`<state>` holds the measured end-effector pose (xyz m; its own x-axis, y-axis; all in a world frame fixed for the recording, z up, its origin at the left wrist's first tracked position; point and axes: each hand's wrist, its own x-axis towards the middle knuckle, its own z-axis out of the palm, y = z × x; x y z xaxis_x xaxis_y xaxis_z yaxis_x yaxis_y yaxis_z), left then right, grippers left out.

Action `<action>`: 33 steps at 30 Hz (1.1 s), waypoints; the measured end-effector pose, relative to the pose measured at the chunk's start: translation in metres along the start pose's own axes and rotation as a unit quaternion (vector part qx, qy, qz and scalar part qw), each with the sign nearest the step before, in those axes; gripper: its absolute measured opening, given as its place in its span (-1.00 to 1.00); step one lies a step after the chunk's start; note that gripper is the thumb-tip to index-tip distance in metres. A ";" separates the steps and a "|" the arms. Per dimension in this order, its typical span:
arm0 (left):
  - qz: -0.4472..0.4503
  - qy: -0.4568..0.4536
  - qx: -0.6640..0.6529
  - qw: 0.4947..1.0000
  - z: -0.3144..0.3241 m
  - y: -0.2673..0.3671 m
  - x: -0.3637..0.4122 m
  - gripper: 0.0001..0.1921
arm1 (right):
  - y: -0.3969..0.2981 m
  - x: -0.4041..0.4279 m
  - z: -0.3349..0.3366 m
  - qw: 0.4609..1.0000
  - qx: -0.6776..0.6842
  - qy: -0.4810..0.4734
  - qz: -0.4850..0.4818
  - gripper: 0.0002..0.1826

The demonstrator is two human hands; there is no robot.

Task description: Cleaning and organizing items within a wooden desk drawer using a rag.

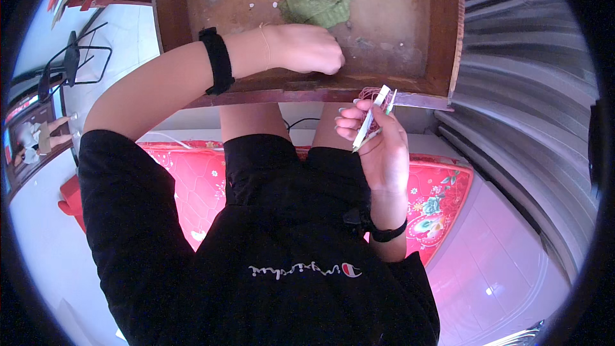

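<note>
A bundle of thin white strips tangled with reddish thread (376, 117) is held between the thumb and curled fingers of my right hand (384, 146), palm up at the near edge of a shallow wooden tray or drawer (444, 24). My left hand (310, 50) is curled like a fist, back upward, over the near part of the wooden interior; its fingertips are hidden, so whether it holds anything cannot be told. Just beyond it lies a crumpled green cloth (319, 2). Small white bits (275, 5) are scattered beside the cloth.
Grey pleated fabric (519, 57) hangs along the right. Beneath my legs is a red floral padded mat (197, 178). At the left are a black metal-framed object (72, 57), a red object (72, 197) and a person's figure (41, 139), perhaps on a screen or in a mirror.
</note>
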<state>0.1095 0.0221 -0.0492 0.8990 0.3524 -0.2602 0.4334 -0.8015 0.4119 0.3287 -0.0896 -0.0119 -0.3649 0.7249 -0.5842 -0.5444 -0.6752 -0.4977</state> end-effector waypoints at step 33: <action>-0.326 -0.077 -0.062 0.940 0.011 0.004 -0.136 -0.94 | 0.016 0.018 0.045 0.992 -0.002 -0.107 0.071 -0.62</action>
<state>-0.0116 -0.0343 -0.0217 0.4244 0.6669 -0.6125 0.9016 -0.3737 0.2177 0.2798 -0.0808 -0.0017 -0.5901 0.6341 -0.4996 -0.4730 -0.7731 -0.4225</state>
